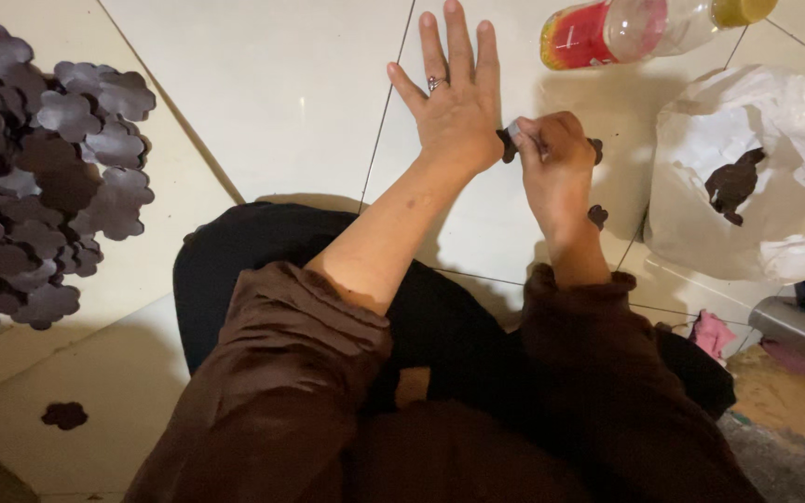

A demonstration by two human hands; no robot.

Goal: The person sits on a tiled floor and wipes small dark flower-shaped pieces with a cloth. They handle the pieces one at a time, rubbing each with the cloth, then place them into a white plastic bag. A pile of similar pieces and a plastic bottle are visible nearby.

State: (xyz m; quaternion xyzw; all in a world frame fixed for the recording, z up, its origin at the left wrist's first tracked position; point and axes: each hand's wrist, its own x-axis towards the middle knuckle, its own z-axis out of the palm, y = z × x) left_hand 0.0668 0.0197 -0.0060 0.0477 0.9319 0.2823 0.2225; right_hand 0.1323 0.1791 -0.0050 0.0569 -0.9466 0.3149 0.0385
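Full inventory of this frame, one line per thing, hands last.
Dark purple-brown flower-shaped flat cutouts, heap: many, left edge of the tiled floor.
Single dark flower cutout: one, lower left floor.
Small dark cutout: one, on the floor beside the right wrist.
Dark cutout under the hands: one, mostly hidden.
Clear plastic bottle with red label and yellow cap: one, lying at top right.
White plastic bag: one, right side, dark cutouts inside.
Pink cloth: one, lower right.
Cream floor tiles: throughout.
Left hand: flat on the floor, fingers spread, ring on one finger, brown sleeve.
Right hand: closed around a small pale-tipped tool, pressed at the cutout.
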